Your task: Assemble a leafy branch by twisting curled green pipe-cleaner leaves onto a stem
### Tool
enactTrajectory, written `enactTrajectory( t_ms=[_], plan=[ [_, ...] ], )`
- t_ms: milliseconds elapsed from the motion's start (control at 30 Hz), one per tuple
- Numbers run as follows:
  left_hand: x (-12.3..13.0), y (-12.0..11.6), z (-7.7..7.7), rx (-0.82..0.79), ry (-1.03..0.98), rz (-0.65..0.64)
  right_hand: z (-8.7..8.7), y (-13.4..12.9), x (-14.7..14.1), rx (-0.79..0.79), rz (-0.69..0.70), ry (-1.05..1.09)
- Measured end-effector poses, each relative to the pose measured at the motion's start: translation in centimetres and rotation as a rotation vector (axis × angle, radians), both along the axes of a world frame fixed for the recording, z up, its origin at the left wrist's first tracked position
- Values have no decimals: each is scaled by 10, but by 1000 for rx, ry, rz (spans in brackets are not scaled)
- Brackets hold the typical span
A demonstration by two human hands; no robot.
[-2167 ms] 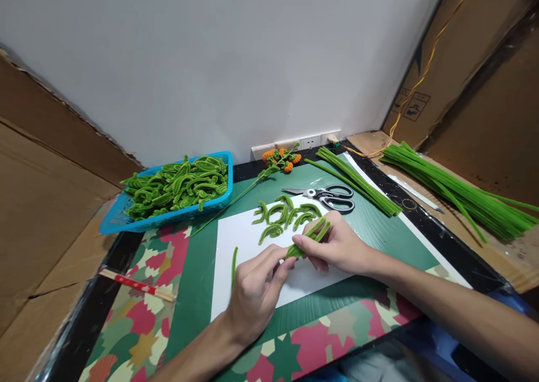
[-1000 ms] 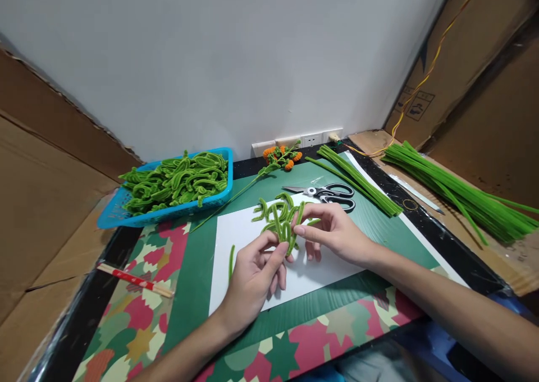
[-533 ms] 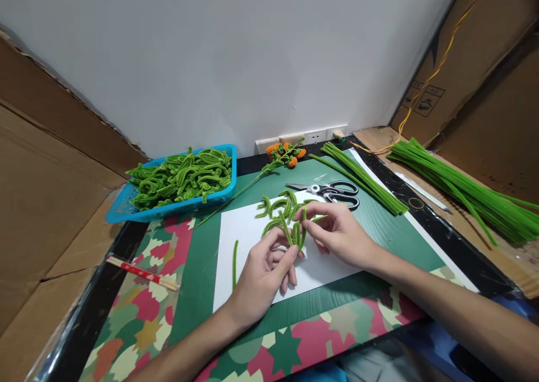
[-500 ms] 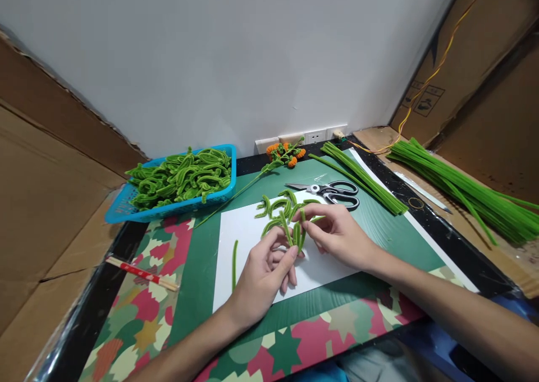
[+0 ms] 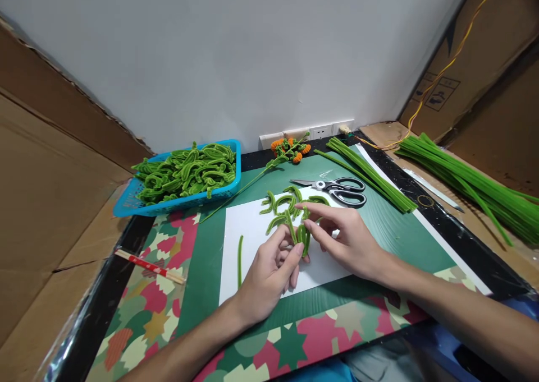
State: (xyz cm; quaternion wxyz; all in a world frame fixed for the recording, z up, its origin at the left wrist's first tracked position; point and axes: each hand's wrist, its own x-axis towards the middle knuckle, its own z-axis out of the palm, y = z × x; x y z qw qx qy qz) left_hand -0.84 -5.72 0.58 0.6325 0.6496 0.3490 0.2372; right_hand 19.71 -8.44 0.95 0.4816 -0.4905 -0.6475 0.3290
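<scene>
Over the white sheet [image 5: 236,219], my left hand [image 5: 269,270] is closed on a green pipe cleaner piece [image 5: 301,237] bent into loops, with prongs standing up from the fingers. The thumb and forefinger of my right hand [image 5: 349,236] pinch an upper prong of this same piece. Just behind my hands lie several short curved pipe cleaner bits [image 5: 280,204]. A single straight green strip [image 5: 240,261] rests on the sheet left of my left hand. Scissors [image 5: 337,188] with black and grey handles lie partly open beyond my right hand.
A blue basket [image 5: 177,205] heaped with bent green pieces stands at the back left. An orange-flowered stem [image 5: 290,149] lies near the wall. Long green pipe cleaners [image 5: 370,174] lie at right, with a larger bundle [image 5: 467,191] beyond. Wrapped chopsticks [image 5: 149,266] lie at left.
The view has shifted slightly, so everything sits a little further right. My fingers still hold the bent piece; its right prong leans in closer to the loops.
</scene>
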Motion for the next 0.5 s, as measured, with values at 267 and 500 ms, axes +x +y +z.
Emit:
enactTrajectory(
  t_ms=[267, 500],
  plan=[
    [-1, 0, 1, 11, -12, 79, -9, 2, 4, 205, 84, -306],
    [-1, -1, -1, 3, 3, 151, -9, 3, 1, 177, 199, -396]
  ],
)
